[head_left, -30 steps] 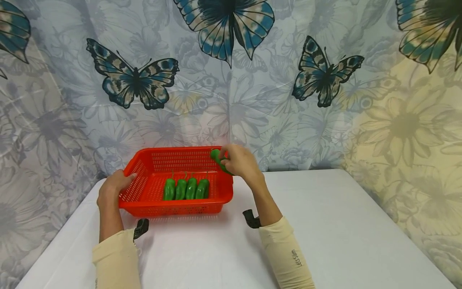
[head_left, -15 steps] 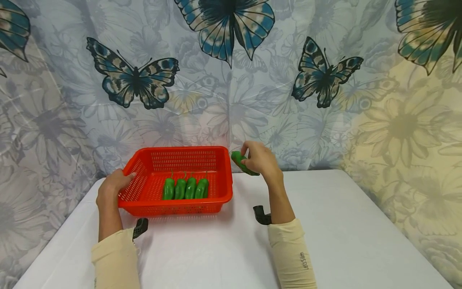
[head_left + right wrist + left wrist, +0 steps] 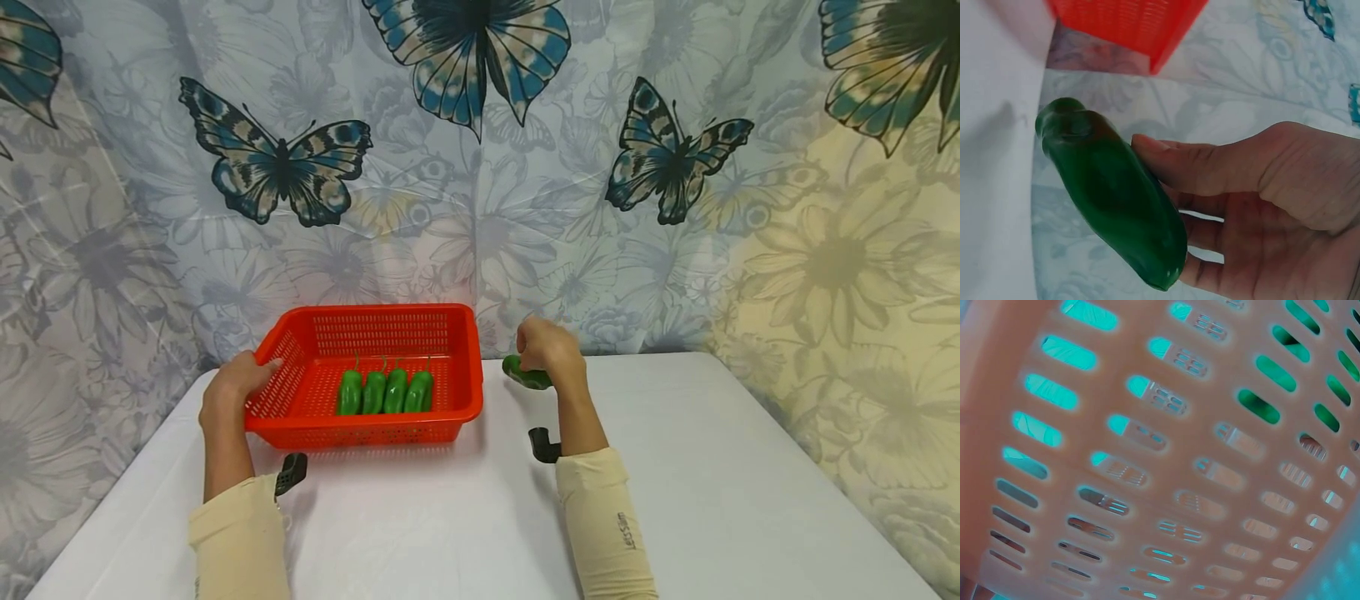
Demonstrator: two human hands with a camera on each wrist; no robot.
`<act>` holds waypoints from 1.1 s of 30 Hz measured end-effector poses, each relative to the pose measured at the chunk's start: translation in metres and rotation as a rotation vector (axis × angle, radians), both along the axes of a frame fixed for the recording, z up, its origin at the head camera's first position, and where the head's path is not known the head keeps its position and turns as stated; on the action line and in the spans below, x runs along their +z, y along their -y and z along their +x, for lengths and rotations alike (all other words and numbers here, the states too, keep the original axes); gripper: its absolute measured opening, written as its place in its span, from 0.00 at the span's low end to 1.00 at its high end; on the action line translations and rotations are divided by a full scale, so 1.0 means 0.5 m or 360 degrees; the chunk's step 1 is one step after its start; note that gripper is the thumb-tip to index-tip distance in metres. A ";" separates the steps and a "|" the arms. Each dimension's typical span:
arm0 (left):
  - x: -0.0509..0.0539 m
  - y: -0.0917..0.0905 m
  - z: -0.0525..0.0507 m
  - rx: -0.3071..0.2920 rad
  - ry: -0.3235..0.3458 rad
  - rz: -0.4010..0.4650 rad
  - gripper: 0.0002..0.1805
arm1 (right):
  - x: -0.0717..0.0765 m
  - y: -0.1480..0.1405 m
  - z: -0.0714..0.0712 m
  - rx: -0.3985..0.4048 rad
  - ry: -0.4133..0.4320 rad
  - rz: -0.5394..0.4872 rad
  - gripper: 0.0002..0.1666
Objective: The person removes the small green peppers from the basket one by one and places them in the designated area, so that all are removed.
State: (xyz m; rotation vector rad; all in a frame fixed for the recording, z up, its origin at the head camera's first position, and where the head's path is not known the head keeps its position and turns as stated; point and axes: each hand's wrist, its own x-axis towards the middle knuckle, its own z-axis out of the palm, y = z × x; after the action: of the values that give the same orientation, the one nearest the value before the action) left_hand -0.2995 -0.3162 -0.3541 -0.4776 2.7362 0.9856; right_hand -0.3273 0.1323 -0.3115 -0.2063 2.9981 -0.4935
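Note:
In the head view, the left hand (image 3: 232, 387) grips the left rim of a red perforated basket (image 3: 360, 422), thumb over the edge. Several green peppers lie side by side inside it, one of them (image 3: 350, 393) leftmost. To the right of the basket, the right hand (image 3: 551, 348) holds another green pepper (image 3: 529, 377) low over the white table. The right wrist view has this pepper (image 3: 1119, 194) pinched between the thumb and fingers of the right hand (image 3: 1241, 187). The left wrist view is filled by the slotted basket wall (image 3: 1141, 506), with green showing through some slots.
A white cloth covers the table (image 3: 712, 500). Behind it hangs a floral cloth backdrop (image 3: 525, 208) with butterflies, close to the table's back edge. A black wrist mount sits at each forearm, the right one (image 3: 544, 445) above the table.
The right hand has carried its pepper out over the basket's right rim, to the right, and then lowered it towards the table. The left hand and the basket have hardly moved.

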 end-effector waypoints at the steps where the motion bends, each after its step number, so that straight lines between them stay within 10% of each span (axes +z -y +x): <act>1: 0.000 0.000 0.000 0.0003 0.0002 0.0002 0.38 | -0.004 0.000 -0.004 -0.0003 0.0012 0.0008 0.08; 10: -0.001 0.000 0.002 0.0015 0.0005 0.0043 0.39 | -0.029 0.005 -0.017 -0.0032 0.0194 0.0054 0.06; 17: -0.002 0.000 0.002 0.0015 -0.0005 0.0060 0.38 | -0.042 0.008 -0.024 -0.0059 0.0469 -0.0018 0.33; 33: 0.000 0.002 0.000 0.0012 -0.0005 0.0049 0.38 | -0.067 0.018 -0.035 -0.0074 0.0609 -0.0049 0.44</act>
State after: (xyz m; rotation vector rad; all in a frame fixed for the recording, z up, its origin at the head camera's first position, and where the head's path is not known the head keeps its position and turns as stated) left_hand -0.2996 -0.3171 -0.3543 -0.4821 2.7196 1.0294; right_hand -0.3450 0.1233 -0.3450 -0.0375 2.6279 -0.5170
